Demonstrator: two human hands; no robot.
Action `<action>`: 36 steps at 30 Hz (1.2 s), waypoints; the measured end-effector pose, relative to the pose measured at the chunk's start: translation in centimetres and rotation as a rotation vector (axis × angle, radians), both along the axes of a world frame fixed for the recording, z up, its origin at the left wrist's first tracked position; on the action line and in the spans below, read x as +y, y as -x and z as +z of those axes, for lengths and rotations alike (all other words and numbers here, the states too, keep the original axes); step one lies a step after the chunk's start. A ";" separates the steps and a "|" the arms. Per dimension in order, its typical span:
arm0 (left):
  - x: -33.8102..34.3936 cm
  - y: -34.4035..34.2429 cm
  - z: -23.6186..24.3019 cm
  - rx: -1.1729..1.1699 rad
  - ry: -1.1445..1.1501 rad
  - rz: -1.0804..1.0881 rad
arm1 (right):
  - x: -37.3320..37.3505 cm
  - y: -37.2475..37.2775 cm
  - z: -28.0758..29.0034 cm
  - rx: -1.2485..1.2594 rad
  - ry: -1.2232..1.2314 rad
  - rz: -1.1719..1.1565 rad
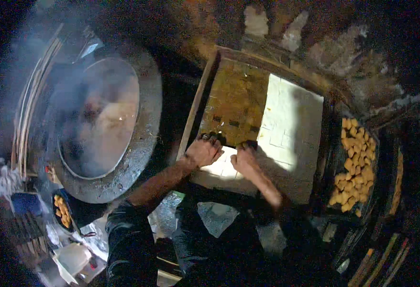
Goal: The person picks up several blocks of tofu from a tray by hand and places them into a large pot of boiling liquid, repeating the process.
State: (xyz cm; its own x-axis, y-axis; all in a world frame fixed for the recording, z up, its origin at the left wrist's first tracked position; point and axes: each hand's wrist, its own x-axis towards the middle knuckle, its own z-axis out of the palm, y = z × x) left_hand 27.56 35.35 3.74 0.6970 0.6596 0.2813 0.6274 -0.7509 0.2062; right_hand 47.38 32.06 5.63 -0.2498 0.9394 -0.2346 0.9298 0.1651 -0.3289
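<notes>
A large wooden tray (194, 112) with raised sides lies in front of me. White tofu (278, 112), cut into squares, fills its right side and its near part. The far left shows a wet brown wooden surface (234, 91) with a few dark slots. My left hand (204, 152) curls its fingers over the border between this wood and the near tofu. Beside it, my right hand (245, 161) is closed at the same border, with its fingers bent down. Several white squares show between the hands. What the fingertips grip, if anything, is hidden.
Left of the tray, a big round pan (145, 143) steams, full of cloudy liquid. Golden-brown fried cubes (354, 165) are heaped at the right; a few more lie in a small dark container (62, 211). Long thin sticks (37, 95) stand behind the pan. A white plastic container (73, 260) is at lower left.
</notes>
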 end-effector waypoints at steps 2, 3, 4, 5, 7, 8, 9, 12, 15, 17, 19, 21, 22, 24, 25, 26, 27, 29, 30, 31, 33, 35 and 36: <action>1.2 -0.3 1.0 0.153 0.319 0.010 | 0.4 -0.5 0.6 0.103 0.124 -0.069; 1.5 -0.7 1.3 0.232 0.476 0.015 | 0.4 -0.9 0.5 0.115 0.164 -0.066; 1.7 -0.2 0.8 0.133 0.323 -0.040 | 0.8 -0.7 1.6 0.133 0.201 -0.054; 1.6 0.3 0.3 0.156 0.391 -0.034 | 1.0 -0.6 2.1 0.152 0.238 -0.042; 1.7 0.9 0.2 0.200 0.523 -0.021 | 1.1 -0.6 1.2 0.158 0.282 -0.030; 1.8 0.9 -0.1 0.183 0.539 -0.027 | 1.3 -0.7 1.0 0.132 0.310 -0.011; 2.0 0.9 -0.3 0.165 0.555 -0.031 | 1.6 -0.7 0.8 0.106 0.338 0.009; 3.4 -0.1 0.5 0.066 0.752 -0.091 | 2.5 -2.2 0.1 0.107 0.433 0.038; 4.6 0.0 -1.6 -0.014 0.678 -0.159 | 3.3 -3.5 -3.5 0.202 0.413 0.080; 5.3 -0.1 -2.2 0.042 0.626 -0.208 | 3.8 -3.6 -2.7 0.210 0.442 0.155; 5.7 -0.1 -2.7 0.101 0.686 -0.231 | 3.8 -3.6 -2.6 0.339 0.409 0.184; 5.5 0.0 -3.2 0.161 0.760 -0.235 | 4.3 -3.7 -1.8 0.284 0.396 0.220; 5.5 -0.2 -3.2 0.313 0.655 -0.183 | 4.6 -3.7 -1.7 0.269 0.408 0.227; 4.9 0.1 -3.2 0.245 0.523 -0.185 | 4.4 -3.7 -1.3 0.325 0.406 0.216; 4.9 -0.3 -2.7 0.204 0.451 -0.197 | 4.0 -4.5 -1.7 0.394 0.394 0.181; 4.9 -0.6 -2.0 0.232 0.500 -0.211 | 3.6 -5.0 -2.7 0.467 0.384 0.147; 5.1 -0.9 -1.3 0.259 0.549 -0.226 | 3.3 -5.7 -3.7 0.539 0.374 0.113; 5.0 -0.3 -0.5 0.277 0.603 -0.224 | 3.2 -5.0 -3.2 0.491 0.398 0.081; 4.7 0.0 -0.1 0.263 0.605 -0.219 | 3.2 -4.8 -2.9 0.465 0.410 0.063; 4.5 0.2 0.2 0.250 0.604 -0.212 | 3.3 -4.5 -2.7 0.449 0.439 0.059; 4.5 0.0 0.7 0.257 0.597 -0.215 | 3.5 -4.3 -2.2 0.414 0.497 0.047; 4.3 0.4 0.5 0.243 0.595 -0.205 | 4.2 -3.4 -1.3 0.251 0.544 0.124; 4.2 0.7 0.4 0.224 0.594 -0.199 | 4.4 -2.9 -0.8 0.169 0.565 0.163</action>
State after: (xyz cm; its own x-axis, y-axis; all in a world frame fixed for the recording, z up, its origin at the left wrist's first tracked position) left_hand 26.81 39.52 4.18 0.8209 0.5104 -0.2563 0.5644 -0.6560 0.5012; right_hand 50.30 36.45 4.82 -0.4573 0.6277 -0.6300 0.8346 0.0581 -0.5478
